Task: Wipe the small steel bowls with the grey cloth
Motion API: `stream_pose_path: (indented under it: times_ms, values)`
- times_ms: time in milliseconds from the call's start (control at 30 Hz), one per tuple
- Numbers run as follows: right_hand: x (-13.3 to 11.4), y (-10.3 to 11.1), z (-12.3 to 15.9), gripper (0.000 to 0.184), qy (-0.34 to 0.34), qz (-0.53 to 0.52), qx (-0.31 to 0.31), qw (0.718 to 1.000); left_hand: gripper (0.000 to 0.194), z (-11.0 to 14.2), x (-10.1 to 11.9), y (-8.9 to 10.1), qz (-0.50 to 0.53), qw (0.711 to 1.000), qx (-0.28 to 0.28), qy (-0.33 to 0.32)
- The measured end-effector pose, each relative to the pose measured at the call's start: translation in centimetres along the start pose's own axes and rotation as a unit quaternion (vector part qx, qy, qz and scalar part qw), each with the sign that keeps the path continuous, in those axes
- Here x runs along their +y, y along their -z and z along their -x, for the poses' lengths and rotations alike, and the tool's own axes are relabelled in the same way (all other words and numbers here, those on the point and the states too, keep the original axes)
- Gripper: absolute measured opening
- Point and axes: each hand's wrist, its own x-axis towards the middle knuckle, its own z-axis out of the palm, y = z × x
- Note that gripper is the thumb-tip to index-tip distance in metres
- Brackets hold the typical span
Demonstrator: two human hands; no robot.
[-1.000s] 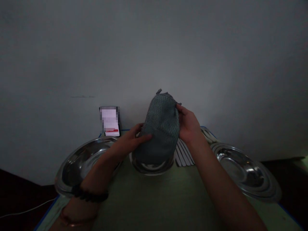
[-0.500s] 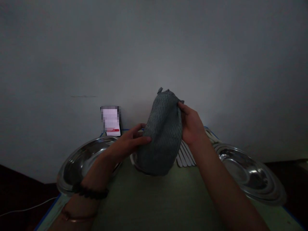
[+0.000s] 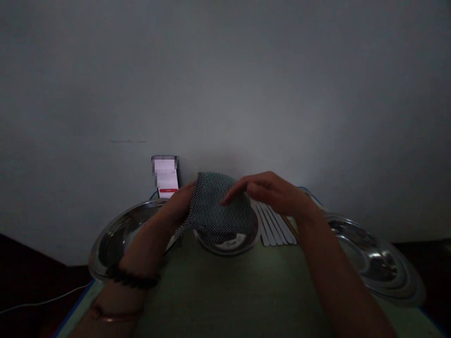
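A grey-green cloth [image 3: 223, 206] with a black-and-white checked edge drapes over the fingers of my left hand [image 3: 181, 202], which bears it up from the left side; those fingers are hidden beneath it. From the right, my right hand [image 3: 269, 192] reaches over the cloth with its fingers stretched out. Its fingertips are at the cloth's surface, and the thumb is apart from it. Below the cloth sits a shiny metal bowl [image 3: 232, 248], partly covered from view.
Several flat, light-coloured utensil handles [image 3: 276, 230] lie right of the bowl. Large metal basins stand at the left [image 3: 109, 239] and right [image 3: 377, 263] of the green table [image 3: 232, 291]. A lit phone [image 3: 167, 176] leans on the wall behind.
The cloth has come down from its raised, hanging position and now lies folded over my left hand. My right hand has let go of its upper edge and moved across its top.
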Motion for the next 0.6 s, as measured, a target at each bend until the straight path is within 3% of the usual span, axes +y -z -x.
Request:
stream_pose_path:
  times_ms: [67,133,167,233,333,400,500,600]
  values:
    - [0.6,-0.3,-0.4,0.045,0.022,-0.006,0.125,0.992,0.037,0.1,0.1,0.2,0.081,0.996,-0.027,0.000]
    - [1.3,-0.5,-0.7,0.031,0.015,0.023,0.206,0.978,0.037,0.5,0.6,0.4,0.137,0.990,-0.044,-0.003]
    - [1.6,-0.6,-0.8,0.032,0.001,0.041,0.211,0.977,0.038,0.7,0.9,0.5,0.144,0.988,-0.051,-0.009]
    - [2.0,-0.7,-0.9,0.050,-0.044,0.066,0.167,0.983,0.040,1.1,1.6,0.6,0.115,0.991,-0.057,-0.026]
    - [2.4,-0.3,-0.8,0.042,-0.126,0.121,0.090,0.981,0.041,1.2,2.3,0.4,0.046,0.996,-0.040,-0.058]
    - [2.5,0.2,-0.5,0.028,-0.158,0.175,0.093,0.967,0.039,0.8,2.1,0.0,-0.006,0.997,-0.021,-0.078]
    - [2.9,1.2,-0.2,0.015,-0.171,0.245,0.195,0.934,0.037,0.3,1.1,-0.7,-0.154,0.983,-0.016,-0.095]
    - [3.7,1.9,-0.1,0.010,-0.156,0.304,0.305,0.889,0.041,0.1,-0.3,-1.7,-0.362,0.925,-0.049,-0.109]
